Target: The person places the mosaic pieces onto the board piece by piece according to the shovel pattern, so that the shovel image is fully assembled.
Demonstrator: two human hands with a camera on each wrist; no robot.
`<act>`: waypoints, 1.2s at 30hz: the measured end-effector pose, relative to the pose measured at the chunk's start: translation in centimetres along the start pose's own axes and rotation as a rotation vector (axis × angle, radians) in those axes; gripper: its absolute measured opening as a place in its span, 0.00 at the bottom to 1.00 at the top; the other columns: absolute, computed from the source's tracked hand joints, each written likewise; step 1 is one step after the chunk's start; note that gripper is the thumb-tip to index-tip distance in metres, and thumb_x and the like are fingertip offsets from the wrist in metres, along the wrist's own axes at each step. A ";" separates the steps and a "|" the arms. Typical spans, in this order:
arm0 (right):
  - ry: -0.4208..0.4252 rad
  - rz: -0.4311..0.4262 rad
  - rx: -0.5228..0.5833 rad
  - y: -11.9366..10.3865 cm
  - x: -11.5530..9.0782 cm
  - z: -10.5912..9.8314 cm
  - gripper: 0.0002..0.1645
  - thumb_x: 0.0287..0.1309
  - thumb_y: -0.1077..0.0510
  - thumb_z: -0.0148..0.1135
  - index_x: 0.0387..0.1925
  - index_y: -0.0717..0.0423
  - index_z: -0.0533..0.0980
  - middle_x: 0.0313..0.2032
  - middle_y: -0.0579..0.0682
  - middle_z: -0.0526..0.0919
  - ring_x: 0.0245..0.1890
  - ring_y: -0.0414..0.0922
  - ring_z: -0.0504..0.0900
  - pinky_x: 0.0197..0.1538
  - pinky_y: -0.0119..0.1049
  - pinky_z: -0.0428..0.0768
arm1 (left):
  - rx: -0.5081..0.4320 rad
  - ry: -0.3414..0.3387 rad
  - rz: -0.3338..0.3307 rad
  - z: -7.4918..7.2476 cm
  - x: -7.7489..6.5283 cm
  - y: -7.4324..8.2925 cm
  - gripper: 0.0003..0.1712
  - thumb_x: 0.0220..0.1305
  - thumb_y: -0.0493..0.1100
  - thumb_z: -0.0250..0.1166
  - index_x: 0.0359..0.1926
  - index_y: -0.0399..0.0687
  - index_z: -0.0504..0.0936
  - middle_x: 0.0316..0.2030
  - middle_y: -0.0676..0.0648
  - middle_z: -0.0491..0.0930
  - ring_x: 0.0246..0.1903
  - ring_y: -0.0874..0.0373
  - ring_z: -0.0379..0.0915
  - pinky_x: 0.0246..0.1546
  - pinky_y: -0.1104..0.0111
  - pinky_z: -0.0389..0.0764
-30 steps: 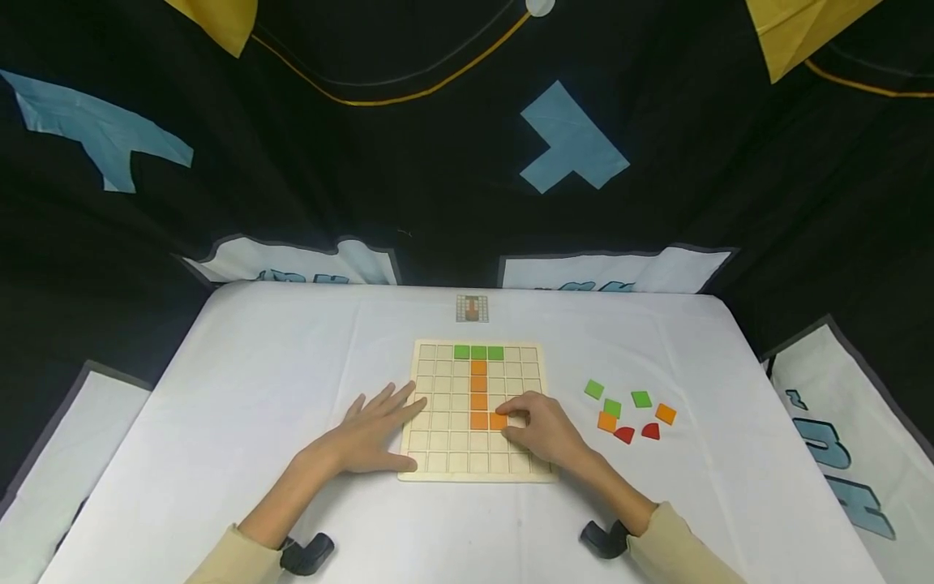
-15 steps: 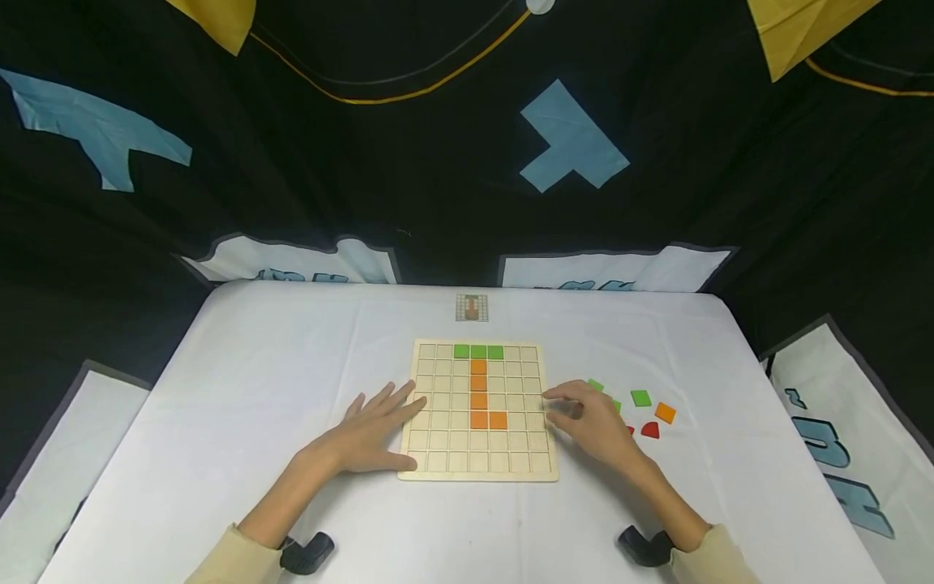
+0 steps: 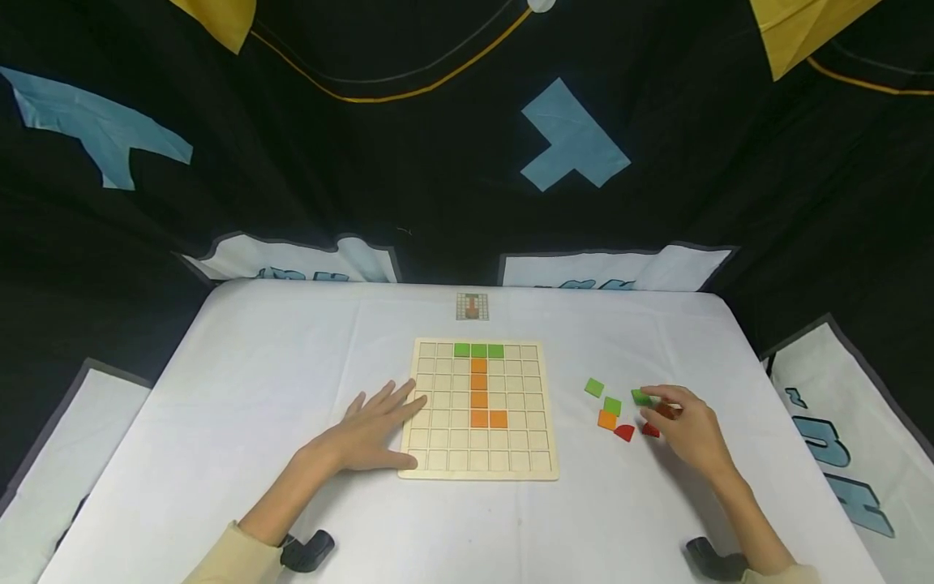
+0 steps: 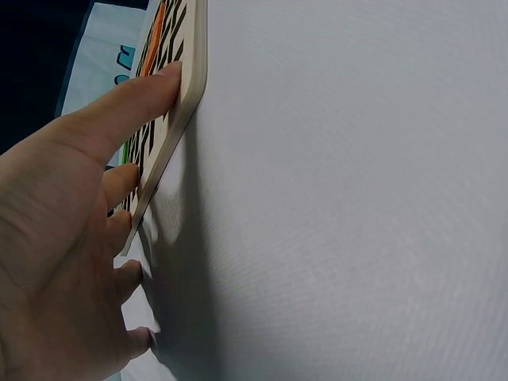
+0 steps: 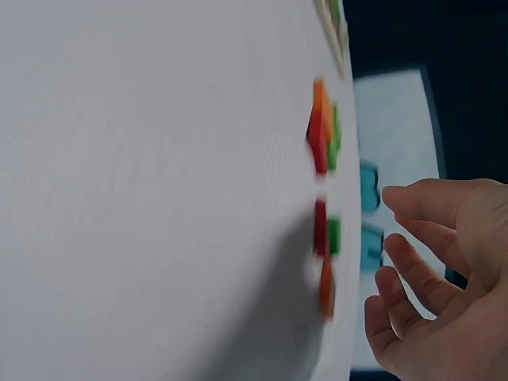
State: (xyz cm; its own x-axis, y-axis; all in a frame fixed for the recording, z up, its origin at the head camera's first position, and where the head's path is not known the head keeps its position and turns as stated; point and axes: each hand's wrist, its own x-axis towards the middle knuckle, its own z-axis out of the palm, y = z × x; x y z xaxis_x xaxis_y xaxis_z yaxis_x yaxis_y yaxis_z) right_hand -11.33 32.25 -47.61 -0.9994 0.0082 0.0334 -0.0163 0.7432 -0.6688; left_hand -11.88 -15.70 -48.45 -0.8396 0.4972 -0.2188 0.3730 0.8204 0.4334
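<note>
A wooden grid board [image 3: 438, 462] lies on the white table, carrying a row of three green tiles [image 3: 478, 351] and, below it, a column of orange tiles [image 3: 478, 400]. One more orange tile [image 3: 499, 419] sits right of the column's lowest one. With fingers spread, my left hand [image 3: 368, 438] rests at the board's left edge, thumb and fingertips on its border. My right hand [image 3: 686, 426] is over the loose pieces, nothing between its parted fingers. Beneath it are a green tile [image 3: 640, 397], a red rounded piece [image 3: 652, 431] and a partly hidden orange tile [image 5: 326, 290].
Between the board and my right hand lie two green tiles, one a green tile [image 3: 594, 388] set apart, plus an orange tile [image 3: 607, 420] and a red rounded piece [image 3: 623, 434]. A small pattern card [image 3: 472, 307] lies behind the board. Dark curtains hang beyond the table.
My right hand has let go of the orange tile beside the column and moved right, off the board, to above the loose pieces. The left hand has stayed in place.
</note>
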 end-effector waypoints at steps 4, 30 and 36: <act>-0.043 0.047 -0.044 1.8 -0.2 -1.0 0.24 0.61 0.64 0.66 0.59 0.65 0.76 0.59 0.68 0.73 0.55 0.66 0.75 0.51 0.53 0.82 | 0.004 0.000 -0.002 0.0 0.0 0.0 0.54 0.55 0.66 0.70 0.76 0.50 0.62 0.78 0.42 0.47 0.75 0.37 0.38 0.68 0.34 0.39; -0.024 0.072 -0.086 3.4 -0.2 -1.1 0.21 0.60 0.66 0.64 0.55 0.70 0.78 0.55 0.72 0.75 0.50 0.66 0.76 0.54 0.61 0.77 | 0.010 -0.006 0.009 0.1 0.0 -0.2 0.53 0.56 0.66 0.69 0.76 0.50 0.61 0.78 0.43 0.46 0.75 0.38 0.37 0.68 0.34 0.39; 0.003 0.014 -0.058 1.4 0.4 -0.8 0.19 0.61 0.64 0.64 0.53 0.66 0.80 0.52 0.66 0.79 0.47 0.59 0.77 0.41 0.40 0.83 | 0.007 -0.004 0.012 0.1 0.0 -0.3 0.53 0.56 0.66 0.70 0.76 0.50 0.61 0.78 0.43 0.46 0.75 0.38 0.37 0.68 0.34 0.39</act>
State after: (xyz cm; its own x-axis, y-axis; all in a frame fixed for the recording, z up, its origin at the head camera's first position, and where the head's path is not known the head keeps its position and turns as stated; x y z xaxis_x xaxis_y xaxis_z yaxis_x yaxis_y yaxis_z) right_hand -11.70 33.81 -47.91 -0.9994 0.0210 0.0265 -0.0001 0.7808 -0.6248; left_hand -11.98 -15.90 -48.63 -0.8337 0.5078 -0.2170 0.3854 0.8164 0.4299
